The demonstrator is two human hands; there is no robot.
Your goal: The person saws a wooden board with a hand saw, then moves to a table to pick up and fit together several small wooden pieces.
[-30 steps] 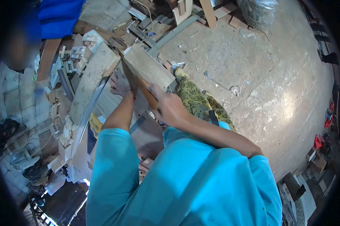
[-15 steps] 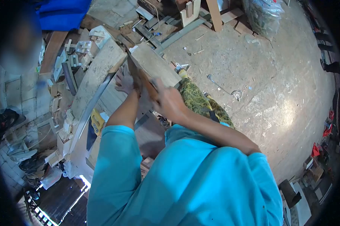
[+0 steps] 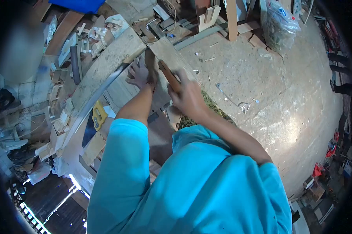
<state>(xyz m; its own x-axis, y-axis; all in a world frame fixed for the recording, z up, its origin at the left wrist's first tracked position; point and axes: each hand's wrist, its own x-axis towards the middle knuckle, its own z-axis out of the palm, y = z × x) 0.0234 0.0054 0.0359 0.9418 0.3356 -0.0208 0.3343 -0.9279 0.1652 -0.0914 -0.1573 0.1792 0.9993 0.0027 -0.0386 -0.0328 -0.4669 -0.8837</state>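
Note:
My left hand [image 3: 137,74] lies with spread fingers on a flat grey-brown board [image 3: 119,91], near the corner where two pale wooden planks meet. My right hand [image 3: 187,97] is wrapped round a long brown wooden tool [image 3: 169,76], whose far end points up and left toward the right-hand plank [image 3: 170,54]. The lower end of the tool is hidden in my fist, and the hand is slightly blurred. A wide pale plank [image 3: 105,62] runs down to the left of my left hand.
A saw with a yellow handle [image 3: 99,116] lies left of my left forearm. Wood offcuts [image 3: 100,35] are heaped at upper left. A clear plastic bag [image 3: 280,27] stands at upper right. A person's dark-clad legs [image 3: 342,70] show at the far right edge.
The view has shifted, so the bench and planks sit differently in the frame. My right hand and the brown tool are farther from my left hand, toward the right.

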